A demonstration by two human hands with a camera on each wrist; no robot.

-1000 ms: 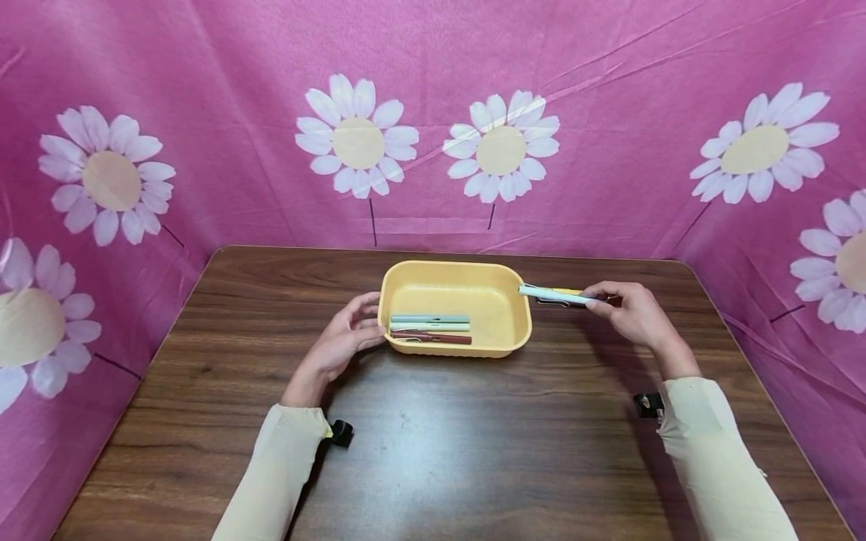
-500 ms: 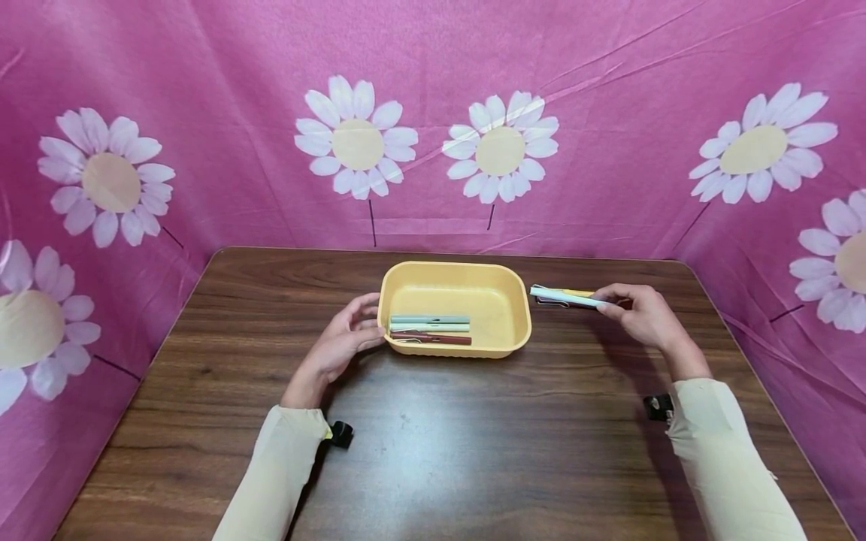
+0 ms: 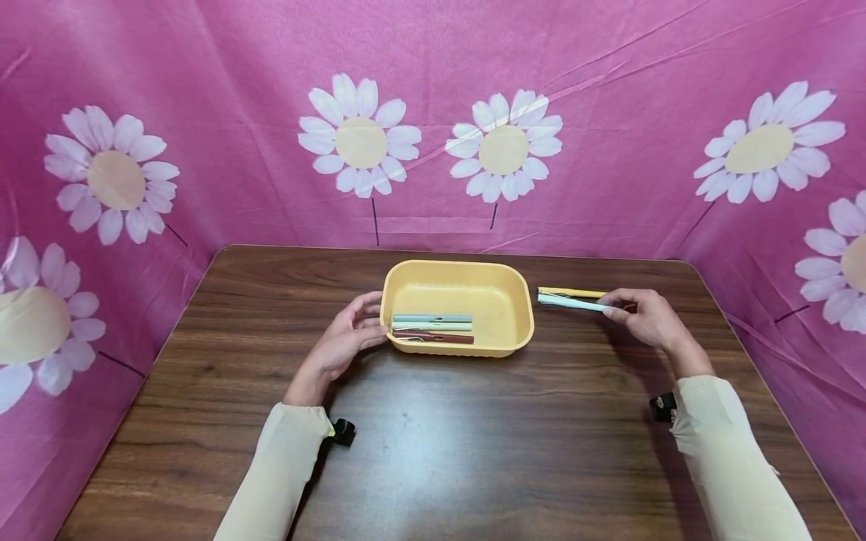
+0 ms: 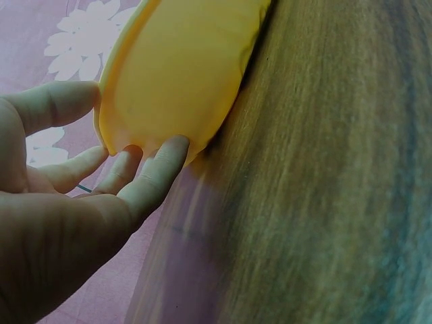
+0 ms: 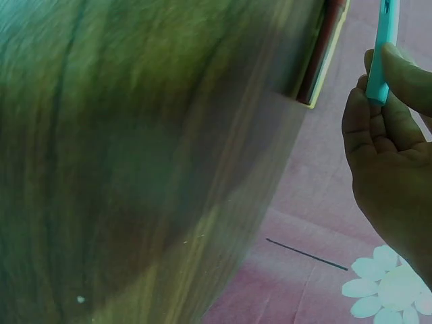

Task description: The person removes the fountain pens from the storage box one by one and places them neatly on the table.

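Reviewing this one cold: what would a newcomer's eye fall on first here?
Probably the vivid pink cloth behind the table, with its big white daisies. Next, the yellow tray toward the table's far edge, three pens lying inside and the left hand touching its left end. To its right, the right hand pinches a pale blue pen, a yellow pen just beyond.

The dark brown, wood-grained tabletop (image 3: 433, 436) with rounded far corners and a pale sheen near its middle carries a shallow yellow rounded-rectangular tray (image 3: 501, 330) near its far edge and, beyond the tray's right end, a slim yellow pen (image 3: 578, 293) beside a dark red pen (image 5: 318, 54)
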